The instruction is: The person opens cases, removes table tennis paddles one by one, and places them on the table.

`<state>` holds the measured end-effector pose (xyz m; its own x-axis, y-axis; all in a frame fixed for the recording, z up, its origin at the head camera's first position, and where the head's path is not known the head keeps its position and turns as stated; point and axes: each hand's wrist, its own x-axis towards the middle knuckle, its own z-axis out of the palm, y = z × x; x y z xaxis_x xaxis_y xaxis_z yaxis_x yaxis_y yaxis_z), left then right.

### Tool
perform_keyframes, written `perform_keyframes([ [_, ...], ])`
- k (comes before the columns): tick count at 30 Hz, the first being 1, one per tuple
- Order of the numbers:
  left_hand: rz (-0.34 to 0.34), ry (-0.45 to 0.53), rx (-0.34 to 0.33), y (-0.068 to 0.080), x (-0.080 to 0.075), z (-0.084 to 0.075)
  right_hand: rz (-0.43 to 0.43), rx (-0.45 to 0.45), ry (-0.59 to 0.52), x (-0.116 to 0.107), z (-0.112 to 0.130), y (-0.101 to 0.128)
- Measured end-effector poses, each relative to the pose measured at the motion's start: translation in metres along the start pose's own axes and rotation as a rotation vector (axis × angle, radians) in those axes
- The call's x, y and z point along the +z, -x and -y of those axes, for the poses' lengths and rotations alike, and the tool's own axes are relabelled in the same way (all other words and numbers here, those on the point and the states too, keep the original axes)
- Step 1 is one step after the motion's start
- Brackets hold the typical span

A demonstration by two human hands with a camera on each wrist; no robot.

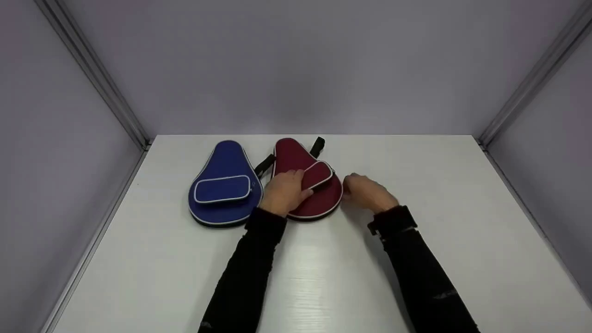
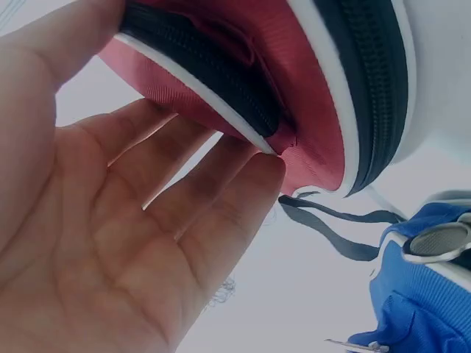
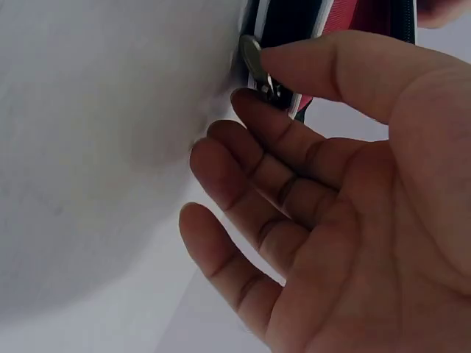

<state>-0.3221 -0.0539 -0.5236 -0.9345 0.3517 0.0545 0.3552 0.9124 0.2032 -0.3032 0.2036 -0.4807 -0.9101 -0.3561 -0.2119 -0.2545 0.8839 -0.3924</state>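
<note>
In the head view a dark red table tennis bat case (image 1: 328,198) with white piping lies on the white table. My left hand (image 1: 283,192) rests on it, fairly straight fingers and thumb against its raised zipped pocket (image 1: 318,175). The left wrist view shows the left hand (image 2: 147,198) spread along the pocket's edge. At the case's right side is my right hand (image 1: 366,191), its fingers bent. Seen from the right wrist, the thumb and index finger of the right hand (image 3: 338,198) hold a metal zipper pull (image 3: 252,57) at the case's black zipped edge.
A blue bat case (image 1: 226,162) with a zipped pocket lies just left of the red one. Black straps (image 1: 264,164) stick out between the cases and behind the red one (image 1: 317,147). Pale panels (image 1: 296,69) enclose the table at the back and sides.
</note>
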Motion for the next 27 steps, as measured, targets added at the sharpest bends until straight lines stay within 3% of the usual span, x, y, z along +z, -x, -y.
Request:
perform_keyframes([
  [3,-0.011,-0.069,0.02,-0.025,0.043,0.021,0.011,0.027,-0.017,0.001,0.0,0.003],
  [5,0.02,-0.082,0.017,-0.032,0.052,0.026,0.007,0.045,-0.02,0.003,0.001,0.003],
  [10,-0.006,-0.088,0.019,-0.028,0.055,0.027,-0.032,0.074,-0.008,0.008,0.004,0.002],
  [17,0.009,-0.191,0.008,0.01,0.003,-0.003,-0.112,0.014,0.08,0.012,0.001,0.008],
  [18,-0.008,-0.195,0.008,0.011,0.003,-0.003,-0.13,-0.002,0.091,0.011,0.0,0.01],
  [23,-0.07,-0.171,0.003,-0.008,0.039,0.012,-0.172,-0.095,0.118,0.012,-0.004,0.021],
  [27,-0.101,-0.23,0.012,-0.019,0.06,0.023,-0.159,-0.153,0.118,0.016,-0.006,0.03],
])
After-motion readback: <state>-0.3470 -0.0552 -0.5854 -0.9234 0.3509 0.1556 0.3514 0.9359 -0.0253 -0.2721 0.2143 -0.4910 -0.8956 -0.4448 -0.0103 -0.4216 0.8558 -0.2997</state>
